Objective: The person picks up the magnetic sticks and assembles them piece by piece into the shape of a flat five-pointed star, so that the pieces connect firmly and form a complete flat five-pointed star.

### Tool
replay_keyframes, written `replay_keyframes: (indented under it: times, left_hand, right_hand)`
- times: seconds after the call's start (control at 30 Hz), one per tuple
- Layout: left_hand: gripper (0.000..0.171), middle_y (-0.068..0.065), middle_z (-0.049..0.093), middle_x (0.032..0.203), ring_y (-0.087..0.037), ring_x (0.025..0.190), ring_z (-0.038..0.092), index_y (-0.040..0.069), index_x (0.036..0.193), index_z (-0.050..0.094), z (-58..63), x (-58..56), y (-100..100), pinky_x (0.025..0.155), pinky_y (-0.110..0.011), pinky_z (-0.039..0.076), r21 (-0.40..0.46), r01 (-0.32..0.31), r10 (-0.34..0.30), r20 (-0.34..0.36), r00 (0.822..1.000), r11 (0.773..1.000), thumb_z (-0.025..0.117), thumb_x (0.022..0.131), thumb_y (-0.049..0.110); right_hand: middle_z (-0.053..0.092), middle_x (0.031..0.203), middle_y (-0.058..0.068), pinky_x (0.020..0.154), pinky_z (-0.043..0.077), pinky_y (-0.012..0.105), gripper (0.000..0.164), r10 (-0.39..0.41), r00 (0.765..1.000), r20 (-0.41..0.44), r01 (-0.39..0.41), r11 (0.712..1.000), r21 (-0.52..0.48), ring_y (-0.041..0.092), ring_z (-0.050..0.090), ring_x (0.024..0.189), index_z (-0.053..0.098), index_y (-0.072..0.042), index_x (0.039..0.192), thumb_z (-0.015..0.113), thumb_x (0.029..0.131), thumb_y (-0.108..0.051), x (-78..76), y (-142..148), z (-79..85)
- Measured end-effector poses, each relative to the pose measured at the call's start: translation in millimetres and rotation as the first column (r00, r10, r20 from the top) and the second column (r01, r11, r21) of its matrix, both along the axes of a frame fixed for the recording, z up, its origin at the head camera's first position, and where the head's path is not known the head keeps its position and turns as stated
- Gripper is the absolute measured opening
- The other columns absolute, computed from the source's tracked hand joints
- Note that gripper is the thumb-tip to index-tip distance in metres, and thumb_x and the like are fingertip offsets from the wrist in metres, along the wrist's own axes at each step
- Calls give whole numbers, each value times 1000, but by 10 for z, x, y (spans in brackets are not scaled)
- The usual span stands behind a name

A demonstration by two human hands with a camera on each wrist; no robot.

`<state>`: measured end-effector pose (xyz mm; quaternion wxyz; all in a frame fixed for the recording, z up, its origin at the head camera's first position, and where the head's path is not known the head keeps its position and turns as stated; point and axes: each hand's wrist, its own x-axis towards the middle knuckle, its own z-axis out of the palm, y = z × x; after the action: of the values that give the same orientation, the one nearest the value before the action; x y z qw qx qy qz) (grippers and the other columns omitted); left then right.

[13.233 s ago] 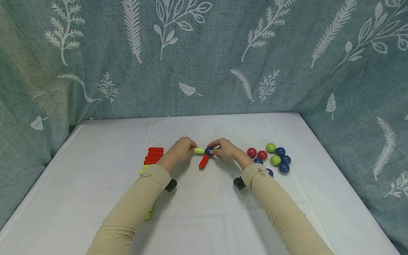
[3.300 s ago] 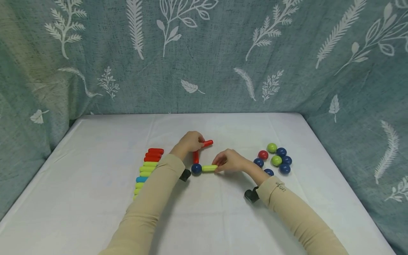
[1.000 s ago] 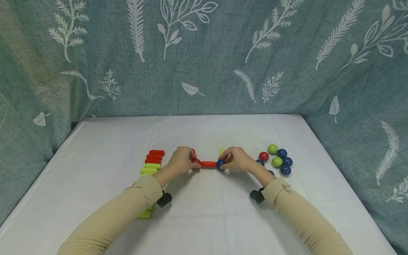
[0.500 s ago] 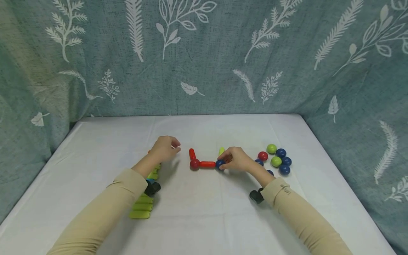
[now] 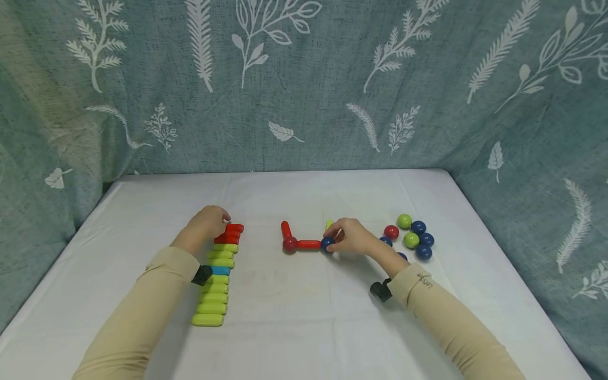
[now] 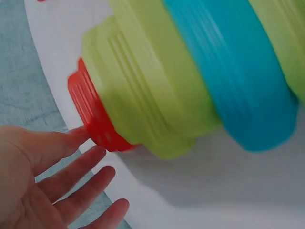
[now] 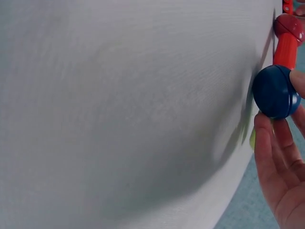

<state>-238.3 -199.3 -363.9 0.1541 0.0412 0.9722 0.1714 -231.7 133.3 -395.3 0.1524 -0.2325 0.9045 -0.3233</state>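
Note:
My right hand (image 5: 352,236) pinches a blue ball (image 7: 274,91) between thumb and fingers. A red rod (image 5: 309,244) joins this ball to a red ball (image 5: 290,244), from which another red rod (image 5: 285,229) points away. Behind the right fingers a yellow-green rod (image 5: 329,224) shows in part, its near end hidden. My left hand (image 5: 205,224) is at the far end of a row of rods. In the left wrist view its thumb touches the end of a red rod (image 6: 97,112), the other fingers spread and loosely extended.
Several yellow-green rods (image 5: 214,298) and one blue rod (image 5: 220,271) continue the row toward me. On the right lie loose balls: several blue (image 5: 424,253), two green (image 5: 411,240), one red (image 5: 391,232). Behind the white table (image 5: 304,327) hangs a curtain (image 5: 304,105).
My left hand has let go of the red ball and moved left to the red rods. The right hand stays on the blue ball. Earlier, pieces were turned and a red ball joined on.

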Motion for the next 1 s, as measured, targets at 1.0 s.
replay_keyframes:
  times: [1.0]
  left_hand:
    - [18, -17, 61, 89, -28, 85, 52, -7, 95, 62, -34, -176, 181, 80, -41, 46, 39, 45, -43, -66, 997, 998, 65, 81, 5]
  right_hand:
    - [57, 88, 3, 67, 47, 24, 25, 36, 998, -57, -35, 999, 11, 15, 54, 78, 67, -4, 100, 72, 75, -9, 16, -45, -4]
